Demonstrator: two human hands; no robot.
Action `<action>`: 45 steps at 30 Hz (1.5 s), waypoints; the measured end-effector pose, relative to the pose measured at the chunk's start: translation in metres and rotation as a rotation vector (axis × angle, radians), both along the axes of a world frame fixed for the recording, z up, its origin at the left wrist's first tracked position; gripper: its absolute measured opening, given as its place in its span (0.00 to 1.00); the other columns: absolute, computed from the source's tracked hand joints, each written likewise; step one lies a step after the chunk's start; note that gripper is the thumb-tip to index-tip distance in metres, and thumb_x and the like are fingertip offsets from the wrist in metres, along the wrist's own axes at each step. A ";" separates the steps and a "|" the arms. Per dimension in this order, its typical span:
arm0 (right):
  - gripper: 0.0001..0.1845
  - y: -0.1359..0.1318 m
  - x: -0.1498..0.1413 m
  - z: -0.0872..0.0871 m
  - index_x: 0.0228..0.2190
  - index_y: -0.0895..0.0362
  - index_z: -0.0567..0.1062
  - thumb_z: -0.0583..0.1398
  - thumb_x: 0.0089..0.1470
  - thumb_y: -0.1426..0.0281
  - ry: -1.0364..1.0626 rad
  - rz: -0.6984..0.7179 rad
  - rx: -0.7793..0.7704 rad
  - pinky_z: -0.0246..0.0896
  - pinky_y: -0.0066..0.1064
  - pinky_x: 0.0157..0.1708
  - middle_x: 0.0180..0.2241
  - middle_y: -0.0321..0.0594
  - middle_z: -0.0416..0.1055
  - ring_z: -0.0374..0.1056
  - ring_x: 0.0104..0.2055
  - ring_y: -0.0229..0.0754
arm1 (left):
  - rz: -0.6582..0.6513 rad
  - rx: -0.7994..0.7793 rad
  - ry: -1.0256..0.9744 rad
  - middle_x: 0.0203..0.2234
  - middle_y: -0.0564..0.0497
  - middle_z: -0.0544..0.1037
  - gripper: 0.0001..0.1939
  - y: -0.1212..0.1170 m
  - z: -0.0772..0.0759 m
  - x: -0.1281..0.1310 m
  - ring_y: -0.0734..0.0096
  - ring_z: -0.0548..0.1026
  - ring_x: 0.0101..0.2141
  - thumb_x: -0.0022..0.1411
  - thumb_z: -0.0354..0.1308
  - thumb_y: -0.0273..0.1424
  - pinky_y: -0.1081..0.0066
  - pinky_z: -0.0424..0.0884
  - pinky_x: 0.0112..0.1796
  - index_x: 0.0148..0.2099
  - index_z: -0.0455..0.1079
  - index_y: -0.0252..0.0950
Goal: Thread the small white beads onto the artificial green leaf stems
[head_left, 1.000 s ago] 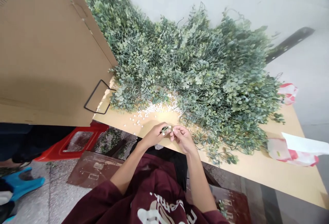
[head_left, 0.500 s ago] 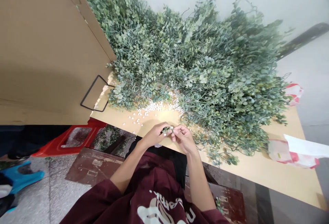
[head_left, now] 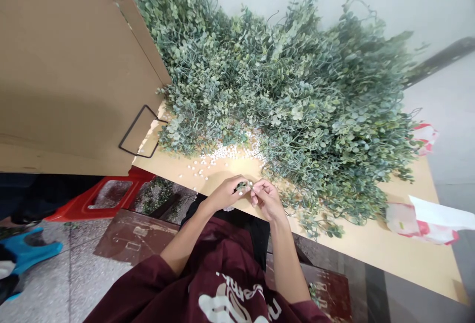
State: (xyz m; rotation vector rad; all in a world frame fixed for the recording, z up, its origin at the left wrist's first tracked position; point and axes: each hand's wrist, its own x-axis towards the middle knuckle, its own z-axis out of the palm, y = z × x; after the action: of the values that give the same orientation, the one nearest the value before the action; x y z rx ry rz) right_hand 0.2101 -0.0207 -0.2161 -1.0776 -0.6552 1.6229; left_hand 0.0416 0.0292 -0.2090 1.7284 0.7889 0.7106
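Note:
My left hand (head_left: 227, 193) is closed around a small green leafy sprig (head_left: 241, 186), at the near edge of the table. Opposite it, my right hand (head_left: 266, 199) pinches at the sprig's right end, where a small white bead shows between the fingertips. Another white piece sits just under the left fingers. Beyond the hands lie many loose white beads (head_left: 230, 152), spread over the wooden tabletop (head_left: 243, 167). A large heap of artificial leafy greenery (head_left: 274, 85) rises behind them, with stray stems close to my right hand.
A big brown board (head_left: 74, 66) stands at the left, beside a black wire frame (head_left: 138, 154). Red-and-white plastic packaging (head_left: 419, 221) lies on the table's right part. Below left are a red stool (head_left: 89, 204), a blue stool (head_left: 33, 249) and part of another person's legs.
The view has shifted slightly. My hands stay together at the sprig, and the right fingers have moved only a little around its end.

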 end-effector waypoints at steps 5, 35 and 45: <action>0.11 -0.001 -0.001 0.000 0.27 0.56 0.72 0.68 0.48 0.66 0.004 -0.008 0.008 0.59 0.24 0.17 0.21 0.32 0.71 0.60 0.17 0.30 | -0.009 0.009 -0.013 0.35 0.49 0.74 0.10 0.000 -0.002 0.000 0.70 0.71 0.36 0.67 0.53 0.35 0.73 0.67 0.40 0.39 0.70 0.34; 0.11 0.060 0.007 -0.007 0.29 0.55 0.71 0.65 0.51 0.62 -0.361 -0.083 0.237 0.60 0.24 0.16 0.22 0.32 0.69 0.61 0.17 0.31 | -0.004 -0.049 0.042 0.37 0.48 0.75 0.20 0.066 -0.006 0.010 0.66 0.72 0.40 0.65 0.51 0.45 0.70 0.67 0.44 0.42 0.70 0.33; 0.10 0.058 0.007 -0.004 0.29 0.56 0.71 0.63 0.51 0.63 -0.434 -0.072 0.207 0.55 0.23 0.15 0.22 0.32 0.69 0.62 0.17 0.31 | 0.001 -0.018 0.115 0.35 0.49 0.74 0.17 0.065 -0.005 0.011 0.70 0.71 0.36 0.66 0.50 0.43 0.73 0.66 0.40 0.39 0.68 0.33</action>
State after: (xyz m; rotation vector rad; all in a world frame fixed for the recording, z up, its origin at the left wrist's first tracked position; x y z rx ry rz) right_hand 0.2175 0.0373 -0.2201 -1.2934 -1.0321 1.2345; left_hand 0.0522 0.0940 -0.2140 1.7645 0.8729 0.6070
